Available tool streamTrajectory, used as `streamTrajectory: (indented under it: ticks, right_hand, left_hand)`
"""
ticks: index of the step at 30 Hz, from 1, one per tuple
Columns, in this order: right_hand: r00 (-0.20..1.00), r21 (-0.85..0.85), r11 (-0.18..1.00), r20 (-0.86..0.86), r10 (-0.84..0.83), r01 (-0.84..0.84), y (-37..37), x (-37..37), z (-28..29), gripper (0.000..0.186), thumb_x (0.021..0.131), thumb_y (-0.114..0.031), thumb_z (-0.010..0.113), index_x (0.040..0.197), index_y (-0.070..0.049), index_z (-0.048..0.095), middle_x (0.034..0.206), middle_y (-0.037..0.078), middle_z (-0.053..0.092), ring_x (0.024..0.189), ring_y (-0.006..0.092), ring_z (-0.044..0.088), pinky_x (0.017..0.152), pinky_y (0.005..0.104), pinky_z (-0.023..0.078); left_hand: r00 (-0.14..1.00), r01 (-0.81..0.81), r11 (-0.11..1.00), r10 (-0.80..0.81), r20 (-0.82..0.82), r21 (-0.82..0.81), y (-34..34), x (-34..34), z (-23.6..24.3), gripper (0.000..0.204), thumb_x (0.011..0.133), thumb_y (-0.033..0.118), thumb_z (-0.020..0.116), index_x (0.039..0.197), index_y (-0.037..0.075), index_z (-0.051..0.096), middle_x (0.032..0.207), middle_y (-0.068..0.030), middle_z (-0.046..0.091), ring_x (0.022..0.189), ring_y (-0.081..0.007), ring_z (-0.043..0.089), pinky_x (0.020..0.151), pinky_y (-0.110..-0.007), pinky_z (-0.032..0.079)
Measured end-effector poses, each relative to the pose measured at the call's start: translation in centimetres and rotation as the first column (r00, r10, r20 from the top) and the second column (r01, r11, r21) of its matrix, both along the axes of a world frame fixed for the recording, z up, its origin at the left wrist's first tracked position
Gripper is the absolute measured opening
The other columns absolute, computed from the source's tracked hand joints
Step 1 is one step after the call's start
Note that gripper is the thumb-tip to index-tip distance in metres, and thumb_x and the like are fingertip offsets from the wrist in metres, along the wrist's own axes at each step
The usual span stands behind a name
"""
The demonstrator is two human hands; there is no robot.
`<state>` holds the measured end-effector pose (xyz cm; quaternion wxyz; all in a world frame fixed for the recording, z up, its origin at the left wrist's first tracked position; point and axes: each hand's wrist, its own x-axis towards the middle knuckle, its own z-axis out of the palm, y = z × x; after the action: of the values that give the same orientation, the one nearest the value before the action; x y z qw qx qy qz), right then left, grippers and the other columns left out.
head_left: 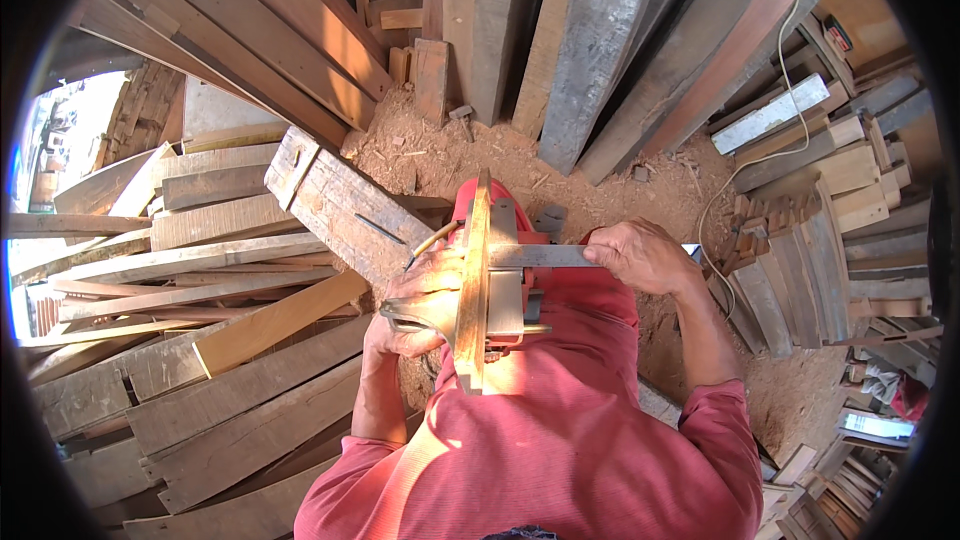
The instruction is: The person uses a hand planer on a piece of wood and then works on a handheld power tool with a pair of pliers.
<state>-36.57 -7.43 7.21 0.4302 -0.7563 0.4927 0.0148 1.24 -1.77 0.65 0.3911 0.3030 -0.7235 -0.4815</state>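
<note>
A narrow strip of wood (471, 280) stands on edge in front of the person's chest, running away from them over a red power tool (505, 260) that sits under it. A flat metal ruler (540, 256) lies crosswise against the strip, at a right angle to it.

The left hand (425, 302) is wrapped around the strip from the left side, its grip closed on the wood, and a pencil (432, 242) pokes out from between its fingers. The right hand (640, 256) is closed on the far end of the ruler, pressing it flat.

This looks like the measuring or marking stage: the ruler is set across the strip, and the pencil is held but not yet at the wood. A mark would call for keeping the ruler square and steady while the pencil tip is brought to its edge.

Around the person, weathered planks (230, 380) lie stacked to the left, tall boards (590, 50) lean at the back, short offcuts (800, 240) pile up on the right, and a white cable (760, 155) trails over the sawdust floor (450, 155).
</note>
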Motion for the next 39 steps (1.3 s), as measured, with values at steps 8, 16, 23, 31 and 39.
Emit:
streamTrajectory:
  ticks: [8,16,23,31,39]
  right_hand:
    - [1.0,0.016,1.0,0.017,0.009,-0.009,0.1,-0.2,-0.1,0.058,0.103,-0.054,0.048,0.085,0.0,0.061,0.079,0.023,0.061,0.083,0.0446,0.061,0.075,0.0523,0.047]
    - [0.999,-0.011,1.0,0.044,0.016,-0.016,0.0,-0.2,-0.2,0.055,0.103,-0.05,0.051,0.082,0.0,0.06,0.074,0.023,0.058,0.077,0.0444,0.06,0.071,0.052,0.046]
    - [0.999,-0.029,1.0,0.043,0.005,-0.004,0.1,-0.2,0.0,0.053,0.103,-0.048,0.052,0.083,0.0,0.061,0.075,0.023,0.058,0.077,0.0446,0.059,0.072,0.0519,0.046]
    - [0.997,-0.046,0.999,0.075,0.009,-0.006,0.1,-0.7,-0.8,0.071,0.101,-0.066,0.043,0.084,0.001,0.057,0.068,0.02,0.051,0.069,0.0391,0.054,0.068,0.0481,0.044]
    - [0.999,-0.066,0.997,0.044,0.031,-0.028,0.1,-0.9,-1.4,0.069,0.104,-0.063,0.042,0.083,0.001,0.059,0.067,0.019,0.052,0.068,0.0393,0.056,0.067,0.0481,0.045]
  left_hand:
    - [0.991,0.007,0.999,-0.003,0.136,-0.031,0.0,-0.1,0.3,0.054,0.082,0.04,0.076,0.125,0.007,0.071,0.132,-0.0167,0.068,0.132,-0.0385,0.059,0.125,-0.055,0.026]
    - [0.997,0.04,0.997,-0.035,0.071,-0.063,-0.4,-0.3,0.8,0.056,0.079,0.038,0.076,0.124,0.005,0.069,0.131,-0.017,0.067,0.13,-0.0412,0.059,0.123,-0.057,0.027]
    - [0.995,0.057,0.996,-0.051,0.081,-0.072,-0.3,0.3,-0.2,0.061,0.082,0.049,0.071,0.126,0.006,0.07,0.134,-0.0162,0.067,0.134,-0.0402,0.056,0.125,-0.055,0.026]
    - [0.997,0.059,0.998,-0.059,0.053,-0.004,-0.6,-0.3,1.0,0.065,0.081,0.053,0.071,0.125,0.005,0.07,0.133,-0.0165,0.067,0.134,-0.0387,0.057,0.125,-0.054,0.025]
    - [0.997,0.031,0.999,-0.03,0.074,-0.013,-0.1,-0.3,0.7,0.066,0.079,0.053,0.073,0.124,0.005,0.07,0.133,-0.0168,0.067,0.134,-0.0381,0.057,0.125,-0.054,0.026]
